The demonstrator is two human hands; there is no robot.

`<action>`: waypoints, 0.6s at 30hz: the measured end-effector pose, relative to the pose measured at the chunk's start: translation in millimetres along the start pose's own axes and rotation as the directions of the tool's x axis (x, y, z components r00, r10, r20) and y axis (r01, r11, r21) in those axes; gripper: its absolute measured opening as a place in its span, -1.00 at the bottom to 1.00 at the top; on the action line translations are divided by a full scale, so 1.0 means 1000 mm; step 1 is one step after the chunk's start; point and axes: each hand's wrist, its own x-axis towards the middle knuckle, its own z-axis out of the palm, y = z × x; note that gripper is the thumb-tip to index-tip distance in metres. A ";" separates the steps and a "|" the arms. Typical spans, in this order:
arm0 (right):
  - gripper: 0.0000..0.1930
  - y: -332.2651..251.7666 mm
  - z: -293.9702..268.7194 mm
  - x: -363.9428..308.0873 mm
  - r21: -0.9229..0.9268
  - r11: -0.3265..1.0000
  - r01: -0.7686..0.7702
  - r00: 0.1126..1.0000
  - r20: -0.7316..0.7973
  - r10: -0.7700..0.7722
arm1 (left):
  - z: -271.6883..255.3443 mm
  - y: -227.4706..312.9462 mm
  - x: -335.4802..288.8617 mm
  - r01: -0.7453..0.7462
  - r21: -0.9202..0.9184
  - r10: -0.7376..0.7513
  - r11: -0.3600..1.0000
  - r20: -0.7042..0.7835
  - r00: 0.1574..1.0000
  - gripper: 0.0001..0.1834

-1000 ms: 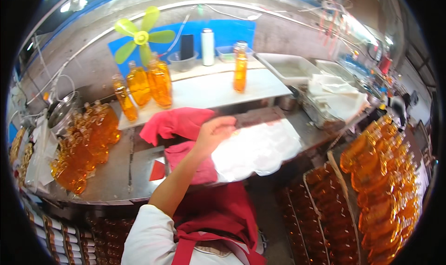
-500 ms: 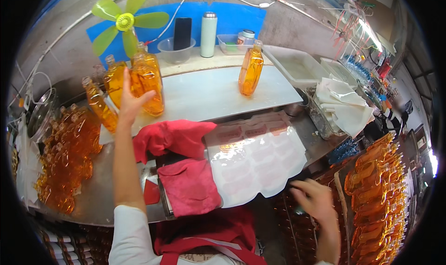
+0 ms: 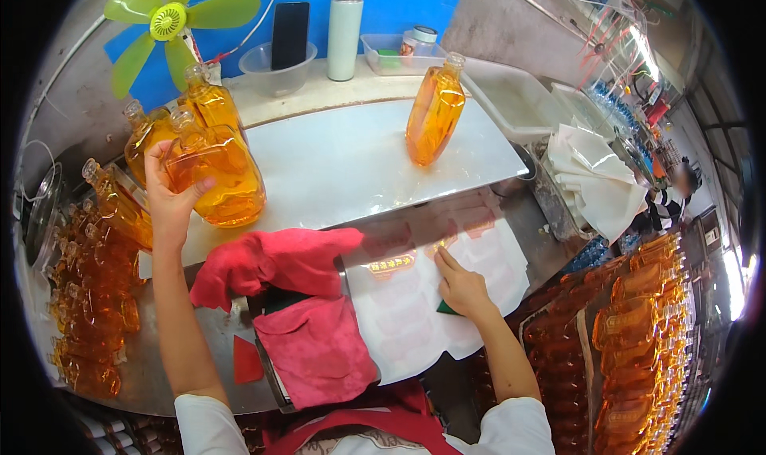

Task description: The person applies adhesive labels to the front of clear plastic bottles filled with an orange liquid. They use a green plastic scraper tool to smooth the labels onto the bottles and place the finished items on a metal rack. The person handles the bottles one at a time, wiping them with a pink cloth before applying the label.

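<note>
My left hand (image 3: pixel 169 200) is closed round a flat-sided glass bottle (image 3: pixel 227 180) of amber liquid, thumb across its front. The bottle stands upright or slightly tilted over the left end of the white board (image 3: pixel 335 168). Behind and beside it are a few more amber bottles (image 3: pixel 211 108). My right hand (image 3: pixel 464 287) is over a translucent label sheet (image 3: pixel 399 335), its fingertips at one of the upper labels. A small flat green piece (image 3: pixel 448 307) shows under that palm, held in the curled fingers. Another amber bottle (image 3: pixel 435 116) stands alone on the board's right part.
Pink cloths (image 3: pixel 315 347) lie left of the sheet, near a red flat piece (image 3: pixel 246 361). A green fan (image 3: pixel 167 22), a bowl with a phone (image 3: pixel 289 36) and a flask (image 3: pixel 345 36) stand behind. Crowded bottles (image 3: pixel 92 295) fill the left; racked bottles (image 3: pixel 638 343) the right.
My left hand has closed on a front bottle and drawn it nearer. My right hand has moved from beyond the sheet's right edge onto its labels. The view has shifted slightly.
</note>
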 end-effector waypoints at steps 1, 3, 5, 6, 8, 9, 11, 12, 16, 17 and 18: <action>-0.45 0.000 -0.006 -0.011 -0.001 1.000 -0.017 0.999 0.047 0.017 | 0.004 0.000 -0.002 -0.032 0.041 0.033 0.999 -0.029 0.999 -0.24; -0.45 0.003 -0.007 -0.034 -0.022 0.999 0.041 0.998 0.041 -0.040 | 0.011 0.000 -0.005 -0.075 0.080 0.082 0.994 -0.085 0.993 -0.26; -0.45 0.000 -0.008 -0.059 -0.039 0.995 0.095 0.995 0.041 -0.093 | 0.015 -0.001 -0.009 -0.098 0.076 0.108 0.992 -0.144 0.984 -0.28; -0.45 -0.004 -0.010 -0.074 -0.048 0.992 0.114 0.993 0.048 -0.112 | 0.018 0.000 -0.010 -0.128 0.117 0.146 0.985 -0.165 0.975 -0.29; -0.45 -0.014 -0.008 -0.102 -0.033 0.987 0.155 0.987 0.056 -0.153 | 0.017 0.010 -0.012 -0.177 0.221 0.223 0.959 -0.201 0.954 -0.32; -0.45 -0.020 -0.007 -0.119 -0.015 0.987 0.162 0.985 0.058 -0.161 | 0.019 0.020 -0.014 -0.178 0.151 0.209 0.972 -0.228 0.951 -0.33; -0.46 -0.039 -0.015 -0.142 0.049 0.984 0.171 0.979 0.101 -0.175 | 0.012 0.044 -0.018 -0.181 0.075 0.195 0.981 -0.280 0.940 -0.38; -0.46 -0.036 -0.013 -0.147 0.089 0.975 0.202 0.978 0.035 -0.206 | 0.013 0.060 -0.021 -0.179 0.009 0.174 0.984 -0.303 0.937 -0.39; -0.44 -0.031 -0.016 -0.117 0.170 0.967 0.189 0.976 -0.138 -0.166 | 0.013 0.119 -0.051 -0.030 -0.098 0.014 0.995 -0.162 0.987 -0.37; -0.42 -0.023 -0.008 -0.100 0.107 0.983 0.152 0.984 -0.109 -0.141 | 0.020 0.121 -0.062 0.052 -0.103 -0.065 0.993 -0.124 0.990 -0.32; -0.41 -0.017 -0.001 -0.093 0.040 0.992 0.118 0.990 -0.080 -0.115 | 0.026 0.120 -0.075 0.137 -0.149 -0.150 0.979 -0.081 0.985 -0.30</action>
